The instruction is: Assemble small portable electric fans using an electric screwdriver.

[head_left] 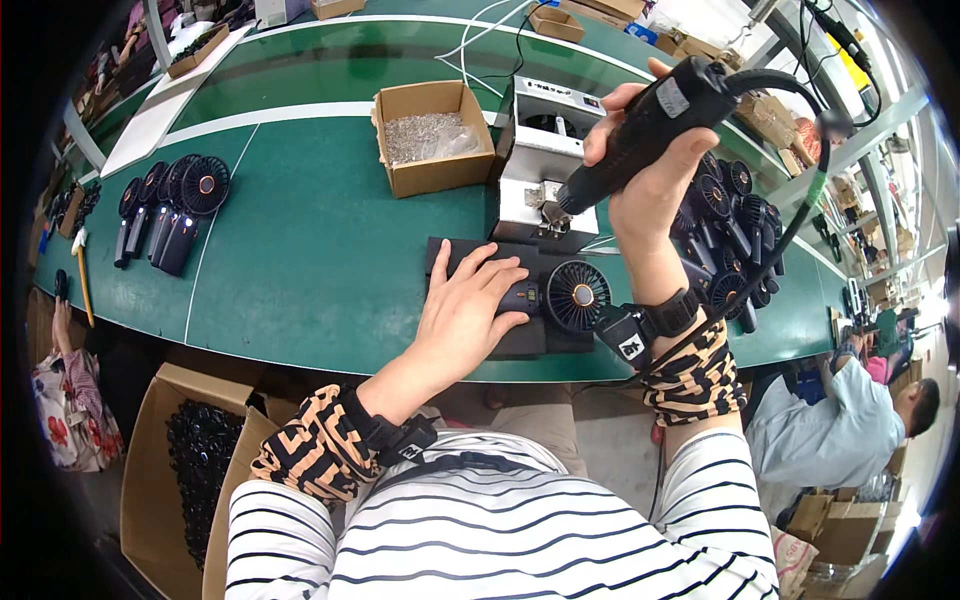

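Observation:
My right hand (655, 185) is wrapped round a black electric screwdriver (640, 135), tilted with its nose down to the left. That nose meets the metal pick-up part at the front of a silver screw feeder (545, 205); the tip itself is hard to make out. Under my left hand (470, 305) is the handle of a black handheld fan (578, 297), its round grille to the right. My left thumb and fingers lie on either side of that handle, holding it on a dark pad (515, 342).
An open cardboard box (440, 178) of small metal screws stands left of the feeder. Several fans (170, 205) lie at the left, and a pile of fans (735, 235) at the right. The screwdriver's cable (822, 160) hangs at the right. A carton of black parts (150, 470) stands below left; other people are nearby.

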`<state>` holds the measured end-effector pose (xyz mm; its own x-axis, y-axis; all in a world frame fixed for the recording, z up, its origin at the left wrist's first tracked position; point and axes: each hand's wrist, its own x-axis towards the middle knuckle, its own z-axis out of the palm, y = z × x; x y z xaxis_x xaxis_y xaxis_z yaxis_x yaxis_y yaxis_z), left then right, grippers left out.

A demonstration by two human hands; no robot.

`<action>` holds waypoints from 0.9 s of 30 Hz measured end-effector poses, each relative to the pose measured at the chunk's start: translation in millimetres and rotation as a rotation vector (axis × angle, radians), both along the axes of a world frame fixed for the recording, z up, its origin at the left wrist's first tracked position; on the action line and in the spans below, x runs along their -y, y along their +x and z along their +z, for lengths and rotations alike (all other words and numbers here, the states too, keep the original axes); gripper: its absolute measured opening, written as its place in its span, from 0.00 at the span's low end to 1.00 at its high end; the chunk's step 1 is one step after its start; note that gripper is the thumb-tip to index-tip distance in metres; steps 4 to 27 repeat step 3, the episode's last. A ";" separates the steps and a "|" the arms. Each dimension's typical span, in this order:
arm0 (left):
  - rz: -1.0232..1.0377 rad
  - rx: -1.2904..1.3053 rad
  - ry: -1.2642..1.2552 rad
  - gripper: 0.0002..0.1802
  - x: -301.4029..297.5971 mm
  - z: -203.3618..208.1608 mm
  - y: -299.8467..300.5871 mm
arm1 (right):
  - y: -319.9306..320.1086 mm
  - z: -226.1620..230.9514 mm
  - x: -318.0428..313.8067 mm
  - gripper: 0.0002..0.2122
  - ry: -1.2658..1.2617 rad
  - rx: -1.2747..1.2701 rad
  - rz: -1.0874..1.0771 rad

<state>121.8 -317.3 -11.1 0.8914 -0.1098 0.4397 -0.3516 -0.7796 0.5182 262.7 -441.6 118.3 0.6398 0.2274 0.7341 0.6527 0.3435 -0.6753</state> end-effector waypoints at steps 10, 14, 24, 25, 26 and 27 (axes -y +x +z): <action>0.008 -0.025 0.008 0.26 0.6 -0.2 -0.7 | 5.8 -12.5 -0.9 0.44 -0.018 -0.041 0.039; 0.008 -0.025 0.008 0.26 0.6 -0.2 -0.7 | 5.8 -12.5 -0.9 0.44 -0.018 -0.041 0.039; 0.008 -0.025 0.008 0.26 0.6 -0.2 -0.7 | 5.8 -12.5 -0.9 0.44 -0.018 -0.041 0.039; 0.008 -0.025 0.008 0.26 0.6 -0.2 -0.7 | 5.8 -12.5 -0.9 0.44 -0.018 -0.041 0.039; 0.008 -0.025 0.008 0.26 0.6 -0.2 -0.7 | 5.8 -12.5 -0.9 0.44 -0.018 -0.041 0.039; 0.008 -0.025 0.008 0.26 0.6 -0.2 -0.7 | 5.8 -12.5 -0.9 0.44 -0.018 -0.041 0.039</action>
